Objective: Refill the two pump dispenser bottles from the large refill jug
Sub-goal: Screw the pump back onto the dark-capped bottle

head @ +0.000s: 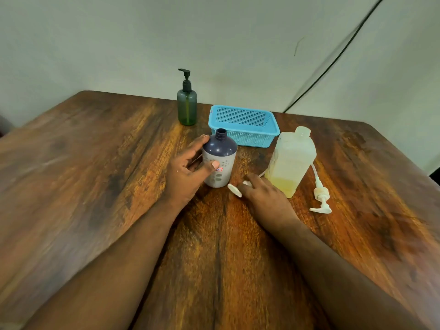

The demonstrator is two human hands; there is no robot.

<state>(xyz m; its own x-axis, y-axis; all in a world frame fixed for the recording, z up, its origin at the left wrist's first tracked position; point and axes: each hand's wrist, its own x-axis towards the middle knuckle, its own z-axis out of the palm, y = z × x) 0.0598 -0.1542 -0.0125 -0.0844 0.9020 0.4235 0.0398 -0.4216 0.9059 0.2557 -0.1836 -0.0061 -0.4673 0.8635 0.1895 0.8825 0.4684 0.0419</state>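
I see my left hand (188, 172) curled round the uncapped grey bottle (220, 158), standing upright on the bench (95, 163). Just right of the bottle, my right hand (259, 194) covers a white pump (234, 189); I cannot tell its grip. Further right stands the open refill jug (290, 160), a second pump (321, 198) beside it. The green dispenser (187, 103) stands behind.
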